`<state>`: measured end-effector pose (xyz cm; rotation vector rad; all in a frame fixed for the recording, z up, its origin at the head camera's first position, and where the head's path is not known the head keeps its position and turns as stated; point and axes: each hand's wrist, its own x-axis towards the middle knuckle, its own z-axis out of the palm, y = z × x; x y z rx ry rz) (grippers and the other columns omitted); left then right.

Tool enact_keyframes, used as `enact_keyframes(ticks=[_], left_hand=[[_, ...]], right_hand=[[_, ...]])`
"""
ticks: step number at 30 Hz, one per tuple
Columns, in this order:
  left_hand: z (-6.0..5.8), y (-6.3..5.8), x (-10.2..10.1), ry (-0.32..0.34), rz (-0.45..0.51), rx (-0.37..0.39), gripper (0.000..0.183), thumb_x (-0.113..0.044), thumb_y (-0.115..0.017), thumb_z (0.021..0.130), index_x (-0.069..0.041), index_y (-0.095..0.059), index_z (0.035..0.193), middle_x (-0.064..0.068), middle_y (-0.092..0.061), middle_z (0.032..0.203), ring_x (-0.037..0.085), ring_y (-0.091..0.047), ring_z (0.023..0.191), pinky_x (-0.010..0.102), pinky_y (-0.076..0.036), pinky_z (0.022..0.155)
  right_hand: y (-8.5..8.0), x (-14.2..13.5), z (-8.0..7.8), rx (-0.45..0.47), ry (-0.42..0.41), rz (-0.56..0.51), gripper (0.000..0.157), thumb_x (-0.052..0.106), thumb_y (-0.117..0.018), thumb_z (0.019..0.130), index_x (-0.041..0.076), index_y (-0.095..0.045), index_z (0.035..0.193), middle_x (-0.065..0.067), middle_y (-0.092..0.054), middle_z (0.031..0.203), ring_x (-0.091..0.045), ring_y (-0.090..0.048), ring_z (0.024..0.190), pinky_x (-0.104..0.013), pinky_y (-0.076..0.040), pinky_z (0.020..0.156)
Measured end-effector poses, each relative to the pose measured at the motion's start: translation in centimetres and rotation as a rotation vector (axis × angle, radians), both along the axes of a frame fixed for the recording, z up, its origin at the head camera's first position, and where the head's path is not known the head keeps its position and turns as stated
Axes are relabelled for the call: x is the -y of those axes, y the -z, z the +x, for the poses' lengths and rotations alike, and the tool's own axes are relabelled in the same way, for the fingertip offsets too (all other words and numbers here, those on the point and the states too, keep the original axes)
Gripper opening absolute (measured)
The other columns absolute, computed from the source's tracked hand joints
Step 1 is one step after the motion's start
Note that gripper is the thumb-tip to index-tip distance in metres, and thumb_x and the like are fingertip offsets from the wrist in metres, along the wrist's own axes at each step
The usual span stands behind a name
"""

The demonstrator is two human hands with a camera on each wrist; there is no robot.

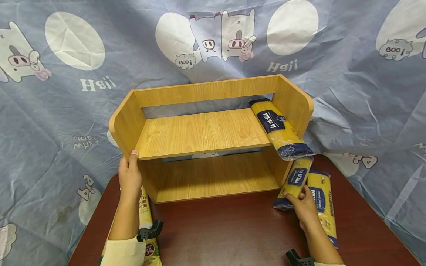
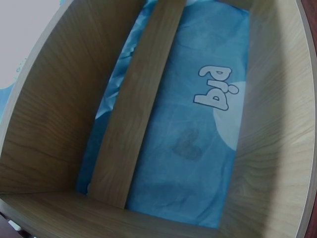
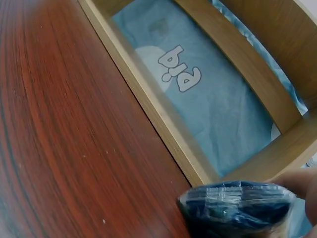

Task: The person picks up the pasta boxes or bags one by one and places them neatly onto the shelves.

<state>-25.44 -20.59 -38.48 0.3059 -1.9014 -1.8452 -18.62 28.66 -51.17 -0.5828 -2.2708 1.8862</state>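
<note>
A two-tier wooden shelf point(image 1: 199, 135) stands on the dark red table. My left hand point(image 1: 130, 176) grips the front edge of its left side panel, thumb at the upper board. In my right hand point(image 1: 305, 207) is a yellow pack of spaghetti point(image 1: 295, 183) with a dark blue label, pinched near its lower end and tilted beside the shelf's lower right side. The pack's dark blue wrapper end point(image 3: 237, 206) shows close up in the right wrist view, partly over the shelf's corner. Another spaghetti pack point(image 1: 274, 127) lies on the upper board at the right, its near end sticking out past the front edge.
Right of my right hand, a further yellow pasta pack point(image 1: 321, 201) lies on the table point(image 1: 219, 229). A yellow-and-white noodle pack point(image 1: 145, 210) lies left of the shelf, partly behind my left forearm. A patterned blue-grey cloth point(image 1: 359, 122) hangs behind the shelf and along the sides.
</note>
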Motion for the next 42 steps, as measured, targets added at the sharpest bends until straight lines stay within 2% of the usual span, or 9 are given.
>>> enact_keyframes(ticks=[3, 6, 9, 15, 21, 28, 33, 38, 42], left_hand=[[0.0, -0.1, -0.1, -0.002, -0.001, -0.006, 0.051, -0.046, -0.048, 0.105, -0.012, -0.055, 0.142, -0.008, -0.054, 0.117, 0.007, -0.055, 0.104, 0.029, -0.042, 0.094], [-0.1, -0.1, -0.1, -0.004, -0.010, 0.000, 0.051, -0.046, -0.048, 0.105, -0.013, -0.055, 0.143, -0.007, -0.053, 0.121, 0.008, -0.054, 0.107, 0.028, -0.041, 0.095], [-0.1, -0.1, 0.0, -0.002, -0.015, 0.015, 0.052, -0.048, -0.047, 0.105, -0.015, -0.054, 0.145, -0.003, -0.052, 0.128, 0.011, -0.052, 0.113, 0.031, -0.040, 0.098], [0.0, 0.0, 0.3, 0.004, -0.003, 0.024, 0.051, -0.048, -0.047, 0.105, -0.018, -0.053, 0.146, 0.000, -0.048, 0.137, 0.014, -0.049, 0.121, 0.034, -0.038, 0.103], [-0.1, 0.1, 0.3, 0.005, 0.001, 0.010, 0.050, -0.046, -0.047, 0.105, -0.019, -0.053, 0.146, -0.001, -0.051, 0.133, 0.010, -0.052, 0.113, 0.027, -0.040, 0.097], [0.0, 0.1, 0.2, 0.003, 0.005, 0.021, 0.051, -0.048, -0.048, 0.104, -0.018, -0.054, 0.145, -0.001, -0.052, 0.133, 0.010, -0.053, 0.112, 0.028, -0.040, 0.096], [0.0, 0.1, 0.2, 0.006, 0.005, 0.016, 0.050, -0.048, -0.048, 0.104, -0.019, -0.055, 0.144, 0.000, -0.052, 0.133, 0.012, -0.053, 0.114, 0.029, -0.040, 0.097], [0.0, 0.0, 0.2, 0.003, -0.001, 0.025, 0.050, -0.049, -0.048, 0.104, -0.018, -0.055, 0.144, -0.003, -0.052, 0.130, 0.011, -0.052, 0.111, 0.029, -0.040, 0.096], [0.1, -0.1, 0.0, 0.000, 0.000, 0.037, 0.051, -0.051, -0.048, 0.104, -0.020, -0.055, 0.143, 0.000, -0.051, 0.133, 0.012, -0.053, 0.113, 0.030, -0.041, 0.097]], right_hand=[[-0.2, 0.1, 0.1, 0.012, 0.026, -0.056, 0.094, 0.013, -0.062, 0.099, 0.004, 0.008, 0.161, -0.026, -0.040, 0.144, 0.007, -0.060, 0.072, -0.015, -0.053, 0.065], [-0.1, 0.3, 0.1, 0.015, 0.036, -0.093, 0.090, 0.011, -0.059, 0.099, 0.005, 0.006, 0.161, -0.024, -0.036, 0.149, 0.007, -0.060, 0.073, -0.017, -0.055, 0.064], [0.0, 0.3, 0.1, 0.007, 0.033, -0.128, 0.080, 0.010, -0.057, 0.100, 0.004, -0.006, 0.161, -0.014, -0.045, 0.139, 0.008, -0.060, 0.079, -0.017, -0.055, 0.068], [0.4, 0.3, 0.0, -0.031, 0.023, -0.173, 0.062, 0.007, -0.060, 0.098, 0.001, -0.028, 0.151, 0.014, -0.059, 0.102, 0.003, -0.064, 0.083, -0.018, -0.055, 0.072], [0.4, 0.3, 0.0, -0.040, 0.036, -0.267, 0.059, 0.002, -0.064, 0.095, 0.005, -0.033, 0.144, 0.018, -0.059, 0.100, 0.004, -0.064, 0.084, -0.017, -0.055, 0.075], [-0.5, -0.4, 0.4, -0.047, 0.080, -0.548, 0.040, 0.005, -0.059, 0.099, 0.021, -0.042, 0.132, 0.019, -0.066, 0.092, 0.002, -0.067, 0.084, -0.017, -0.056, 0.075], [-1.3, -1.0, 0.6, -0.087, 0.029, -0.759, 0.037, 0.008, -0.057, 0.102, 0.022, -0.042, 0.133, 0.014, -0.069, 0.095, 0.000, -0.068, 0.090, -0.018, -0.056, 0.080], [-2.0, -1.6, 0.6, -0.113, 0.035, -1.004, 0.046, 0.002, -0.057, 0.100, 0.026, -0.038, 0.135, 0.011, -0.068, 0.101, -0.003, -0.067, 0.095, -0.021, -0.057, 0.085], [-2.4, -2.1, 0.6, -0.147, 0.027, -1.083, 0.051, -0.002, -0.054, 0.100, 0.025, -0.031, 0.137, 0.009, -0.066, 0.105, -0.006, -0.066, 0.097, -0.024, -0.057, 0.086]])
